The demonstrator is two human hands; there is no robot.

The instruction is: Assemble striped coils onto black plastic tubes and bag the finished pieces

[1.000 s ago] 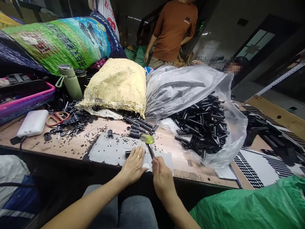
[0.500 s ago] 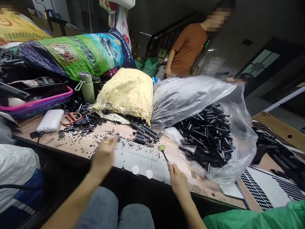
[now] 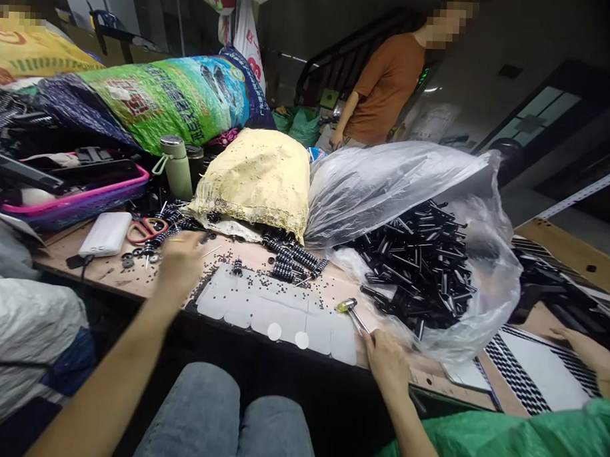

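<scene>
My right hand (image 3: pixel 388 361) is closed round the handle of a small hammer (image 3: pixel 347 305) with a yellow-green head, near the table's front edge. Over the scattered black parts at the left, my left hand (image 3: pixel 180 264) is blurred, and its fingertips lie near the black wheel stacks; whether it holds anything does not show. A small black stack on a pin (image 3: pixel 237 266) stands on the table between the hands. Tiny black rings lie around it and on the pale sheet (image 3: pixel 282 321). More black stacks (image 3: pixel 296 261) lie before the yellow sack.
A yellow sack (image 3: pixel 259 177), a clear bag (image 3: pixel 387 178) of black parts, a green bottle (image 3: pixel 175 171), red scissors (image 3: pixel 147 231), a white box (image 3: pixel 104 235) and a pink-rimmed basket (image 3: pixel 76 197) surround the work area. Another person's hand (image 3: pixel 591 355) is at the right; a person (image 3: pixel 385 84) stands behind.
My left hand has moved left, away from the small stack, which now stands in plain sight. My right hand has shifted right with the hammer. Another person's hand has appeared at the right.
</scene>
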